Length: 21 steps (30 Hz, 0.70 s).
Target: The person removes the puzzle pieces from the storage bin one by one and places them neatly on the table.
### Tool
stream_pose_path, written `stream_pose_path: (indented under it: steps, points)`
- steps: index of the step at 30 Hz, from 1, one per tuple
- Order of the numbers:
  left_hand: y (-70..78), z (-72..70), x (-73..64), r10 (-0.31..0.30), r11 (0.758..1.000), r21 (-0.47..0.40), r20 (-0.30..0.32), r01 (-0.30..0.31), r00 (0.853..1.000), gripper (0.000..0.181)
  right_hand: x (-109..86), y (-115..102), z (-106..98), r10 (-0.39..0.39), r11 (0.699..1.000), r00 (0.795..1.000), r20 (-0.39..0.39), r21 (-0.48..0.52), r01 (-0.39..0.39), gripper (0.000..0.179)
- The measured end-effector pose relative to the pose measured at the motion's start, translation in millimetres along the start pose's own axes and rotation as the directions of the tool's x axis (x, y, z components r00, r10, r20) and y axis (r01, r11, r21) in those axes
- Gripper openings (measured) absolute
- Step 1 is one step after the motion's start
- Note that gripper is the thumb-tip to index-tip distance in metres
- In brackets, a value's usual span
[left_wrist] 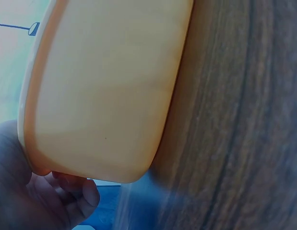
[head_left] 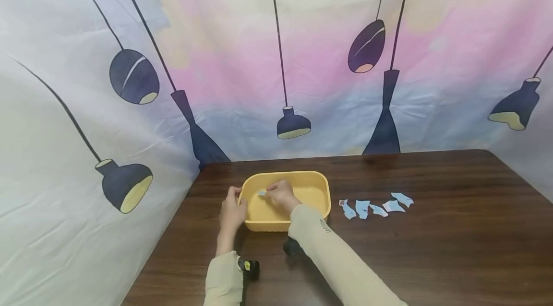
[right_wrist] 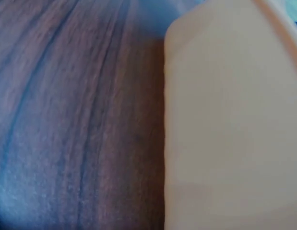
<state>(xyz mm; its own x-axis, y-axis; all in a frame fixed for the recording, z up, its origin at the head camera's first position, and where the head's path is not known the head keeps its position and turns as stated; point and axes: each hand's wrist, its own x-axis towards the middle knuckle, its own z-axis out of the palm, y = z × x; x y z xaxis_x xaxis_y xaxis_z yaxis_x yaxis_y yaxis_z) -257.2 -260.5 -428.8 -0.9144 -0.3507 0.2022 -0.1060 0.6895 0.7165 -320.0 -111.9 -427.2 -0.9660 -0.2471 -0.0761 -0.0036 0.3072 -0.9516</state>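
A yellow plastic basin (head_left: 268,226) stands on the wooden table. My left hand (head_left: 233,213) grips its left end, thumb and fingers on either side of the rim; in the left wrist view the curled fingers (left_wrist: 86,194) show beside the basin's outer wall (left_wrist: 105,96). Inside the basin, my right hand (head_left: 282,194) pinches a small light blue paper scrap (head_left: 261,193) near the left side. The right wrist view shows only the basin's side (right_wrist: 230,120) and the tabletop, with the hand itself out of sight.
Several torn light blue paper pieces (head_left: 362,208) lie in a loose row on the table (head_left: 453,243), right of the basin. Behind the table's far edge hangs a pastel cloth (head_left: 242,80) printed with dark lamps.
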Motion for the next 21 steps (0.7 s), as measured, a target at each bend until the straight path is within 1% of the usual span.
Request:
stream_pose_path:
  steps: [3,8,10,13,14,17,19,21]
  points:
    - [2.0,0.7,0.1,0.002,1.000,0.003,0.005,-0.002,1.000,0.035,0.0,-3,-4,-0.010,1.000,1.000,0.013,0.017,0.010,0.027]
    - [6.1,-0.2,-2.4,0.025,1.000,-0.008,-0.033,-0.025,0.999,0.034,-2.6,-8,-17,-0.007,0.999,1.000,0.024,0.047,0.005,0.030]
    - [7.3,-0.3,-3.0,0.023,1.000,-0.016,-0.042,-0.024,0.999,0.034,-4.3,-9,-24,-0.009,0.998,1.000,0.026,0.059,0.007,0.031]
    - [7.7,-0.9,-2.8,0.002,1.000,-0.012,-0.031,-0.002,1.000,0.035,-7.6,-11,-32,-0.023,0.996,1.000,0.020,0.092,0.021,0.031]
    - [6.9,-1.3,-2.4,-0.011,1.000,-0.013,-0.019,0.011,1.000,0.036,-9.4,-12,-35,-0.028,0.994,0.999,0.017,0.104,0.026,0.031]
    - [4.3,-1.2,-0.8,-0.026,1.000,0.006,0.002,0.026,1.000,0.037,-16.6,-14,-44,-0.041,0.990,0.999,0.008,0.136,0.039,0.030]
    - [3.4,-0.7,-0.1,-0.024,1.000,0.014,0.007,0.024,1.000,0.037,-22.5,-15,-53,-0.058,0.990,0.998,0.007,0.131,0.057,0.029]
    - [3.5,0.4,0.6,-0.020,1.000,0.020,0.011,0.020,1.000,0.036,-29.3,-17,-65,-0.055,0.992,0.998,-0.004,0.117,0.055,0.029]
